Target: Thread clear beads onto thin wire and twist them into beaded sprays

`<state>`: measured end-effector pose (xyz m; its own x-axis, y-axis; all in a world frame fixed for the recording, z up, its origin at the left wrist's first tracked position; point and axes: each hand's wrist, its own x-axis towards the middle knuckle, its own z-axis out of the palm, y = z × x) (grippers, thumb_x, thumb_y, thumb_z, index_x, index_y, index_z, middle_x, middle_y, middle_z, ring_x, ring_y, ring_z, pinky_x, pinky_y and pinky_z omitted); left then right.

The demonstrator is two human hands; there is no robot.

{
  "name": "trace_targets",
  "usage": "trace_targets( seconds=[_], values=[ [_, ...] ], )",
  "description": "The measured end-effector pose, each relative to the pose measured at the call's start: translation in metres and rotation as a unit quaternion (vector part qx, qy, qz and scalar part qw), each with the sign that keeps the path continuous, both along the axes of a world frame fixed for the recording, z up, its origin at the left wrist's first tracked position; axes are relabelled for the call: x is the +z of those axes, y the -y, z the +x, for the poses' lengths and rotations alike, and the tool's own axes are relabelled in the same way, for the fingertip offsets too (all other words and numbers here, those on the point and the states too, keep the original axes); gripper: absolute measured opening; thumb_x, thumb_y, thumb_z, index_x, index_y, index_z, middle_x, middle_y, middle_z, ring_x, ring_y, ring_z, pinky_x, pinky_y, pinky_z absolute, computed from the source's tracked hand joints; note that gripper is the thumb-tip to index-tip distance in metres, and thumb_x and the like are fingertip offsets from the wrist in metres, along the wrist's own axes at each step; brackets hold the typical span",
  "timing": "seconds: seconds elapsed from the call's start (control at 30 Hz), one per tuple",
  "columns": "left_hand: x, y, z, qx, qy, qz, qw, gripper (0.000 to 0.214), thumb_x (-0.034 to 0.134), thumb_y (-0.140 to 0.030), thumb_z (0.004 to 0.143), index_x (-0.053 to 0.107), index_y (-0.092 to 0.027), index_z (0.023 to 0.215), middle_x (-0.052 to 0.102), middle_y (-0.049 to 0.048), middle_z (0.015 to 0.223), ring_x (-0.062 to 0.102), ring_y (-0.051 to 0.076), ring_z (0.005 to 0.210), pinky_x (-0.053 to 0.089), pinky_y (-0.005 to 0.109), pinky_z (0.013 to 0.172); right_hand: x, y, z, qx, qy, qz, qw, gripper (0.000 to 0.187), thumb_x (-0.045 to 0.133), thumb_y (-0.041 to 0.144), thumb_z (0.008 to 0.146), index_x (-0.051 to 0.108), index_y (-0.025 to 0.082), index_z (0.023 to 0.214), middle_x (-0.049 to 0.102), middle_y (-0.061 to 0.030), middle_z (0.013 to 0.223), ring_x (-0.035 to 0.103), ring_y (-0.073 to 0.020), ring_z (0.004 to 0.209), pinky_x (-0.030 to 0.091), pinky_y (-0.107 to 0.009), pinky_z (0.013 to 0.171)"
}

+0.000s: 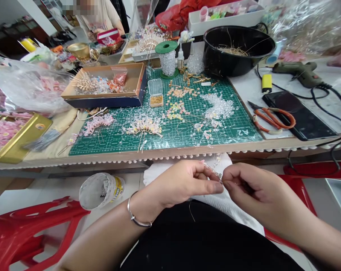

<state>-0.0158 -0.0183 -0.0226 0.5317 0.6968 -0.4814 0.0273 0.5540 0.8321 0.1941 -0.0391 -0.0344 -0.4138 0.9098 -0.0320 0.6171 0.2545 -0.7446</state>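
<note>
Over my lap, just below the table edge, my left hand [193, 180] pinches a beaded hair ornament [215, 169] of clear and pale pink beads on wire. Close against its fingertips, my right hand [252, 188] is closed in a pinch at the ornament's end; what lies between those fingertips is too small to make out, perhaps thin wire. A loose wire strand [192, 211] hangs beneath my left hand. On the green cutting mat [170, 141] lie a finished-looking beaded hair comb [144, 126], a pink flower piece [98, 124] and a heap of clear beads [219, 106].
Orange-handled scissors [274, 118], a black phone [299, 114] and a glue gun [300, 73] lie at right. Behind the mat stand a black basin [238, 49], a bead spool [167, 60] and a cardboard box [105, 84]. A white bucket [99, 190] and red stool [37, 229] are below. Another person sits opposite.
</note>
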Motion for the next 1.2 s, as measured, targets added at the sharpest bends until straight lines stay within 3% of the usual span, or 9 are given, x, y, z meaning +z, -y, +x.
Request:
trace_targets(
  seconds=[0.17, 0.37, 0.5, 0.63, 0.73, 0.83, 1.0, 1.2],
  values=[
    [0.001, 0.003, 0.002, 0.007, -0.054, 0.040, 0.998, 0.030, 0.084, -0.038, 0.074, 0.067, -0.016, 0.086, 0.047, -0.0066, 0.065, 0.040, 0.009, 0.062, 0.029, 0.025, 0.058, -0.001, 0.005, -0.005, -0.036, -0.021, 0.011, 0.999, 0.012, 0.056, 0.025, 0.091, 0.062, 0.026, 0.081, 0.061, 0.0020, 0.062, 0.052, -0.0146, 0.053, 0.038, -0.029, 0.051],
    [0.006, 0.008, 0.005, 0.007, -0.115, 0.110, 0.987, 0.014, 0.071, -0.031, 0.081, 0.064, -0.018, 0.082, 0.034, -0.0090, 0.058, 0.031, 0.009, 0.056, 0.025, 0.025, 0.053, -0.002, 0.010, -0.007, -0.054, -0.048, -0.079, 0.994, 0.015, 0.052, 0.027, 0.095, 0.060, 0.026, 0.083, 0.066, 0.0003, 0.068, 0.061, -0.0176, 0.060, 0.046, -0.029, 0.055],
    [0.009, 0.009, 0.007, 0.000, -0.102, 0.175, 0.979, 0.007, 0.064, -0.018, 0.078, 0.060, -0.018, 0.072, 0.041, -0.0073, 0.062, 0.032, 0.008, 0.059, 0.029, 0.023, 0.056, 0.000, 0.006, -0.009, -0.035, -0.081, -0.138, 0.987, 0.020, 0.049, 0.029, 0.098, 0.057, 0.025, 0.080, 0.068, -0.0001, 0.070, 0.066, -0.0176, 0.065, 0.051, -0.029, 0.059],
    [0.010, 0.008, 0.006, -0.007, -0.087, 0.148, 0.985, 0.003, 0.062, -0.015, 0.076, 0.060, -0.018, 0.075, 0.052, -0.0056, 0.067, 0.038, 0.009, 0.060, 0.031, 0.023, 0.058, 0.002, 0.002, -0.010, -0.005, -0.101, -0.156, 0.983, 0.025, 0.042, 0.027, 0.102, 0.056, 0.024, 0.080, 0.068, 0.0003, 0.070, 0.068, -0.0163, 0.066, 0.055, -0.028, 0.063],
    [0.008, 0.006, 0.004, -0.012, -0.081, 0.118, 0.990, 0.006, 0.064, -0.017, 0.076, 0.060, -0.018, 0.073, 0.048, -0.0059, 0.065, 0.034, 0.009, 0.059, 0.028, 0.024, 0.057, 0.001, 0.002, -0.009, -0.001, -0.079, -0.109, 0.991, 0.021, 0.045, 0.023, 0.099, 0.053, 0.025, 0.080, 0.062, 0.0017, 0.069, 0.061, -0.0148, 0.060, 0.051, -0.025, 0.054],
    [0.006, 0.003, 0.002, -0.014, -0.063, 0.081, 0.995, 0.017, 0.072, -0.025, 0.077, 0.059, -0.017, 0.071, 0.040, -0.0072, 0.061, 0.033, 0.009, 0.059, 0.027, 0.025, 0.057, -0.001, 0.005, -0.008, 0.011, -0.049, -0.013, 0.999, 0.013, 0.049, 0.019, 0.095, 0.054, 0.025, 0.085, 0.059, 0.0015, 0.071, 0.056, -0.0151, 0.060, 0.046, -0.026, 0.052],
    [0.004, 0.000, 0.001, -0.010, -0.008, 0.031, 0.999, 0.026, 0.085, -0.029, 0.071, 0.063, -0.015, 0.070, 0.048, -0.0067, 0.063, 0.040, 0.010, 0.063, 0.034, 0.026, 0.066, -0.004, 0.005, -0.001, 0.094, -0.013, 0.134, 0.986, 0.014, 0.051, 0.012, 0.092, 0.055, 0.025, 0.095, 0.067, 0.0003, 0.078, 0.062, -0.0165, 0.066, 0.044, -0.028, 0.061],
    [0.004, 0.005, 0.001, -0.026, 0.003, 0.013, 1.000, 0.023, 0.084, -0.023, 0.073, 0.063, -0.015, 0.072, 0.052, -0.0058, 0.067, 0.045, 0.010, 0.069, 0.036, 0.025, 0.071, -0.006, 0.005, 0.007, 0.130, 0.036, 0.204, 0.970, 0.013, 0.054, 0.012, 0.091, 0.052, 0.025, 0.093, 0.062, 0.0018, 0.071, 0.057, -0.0168, 0.058, 0.038, -0.031, 0.056]
  ],
)
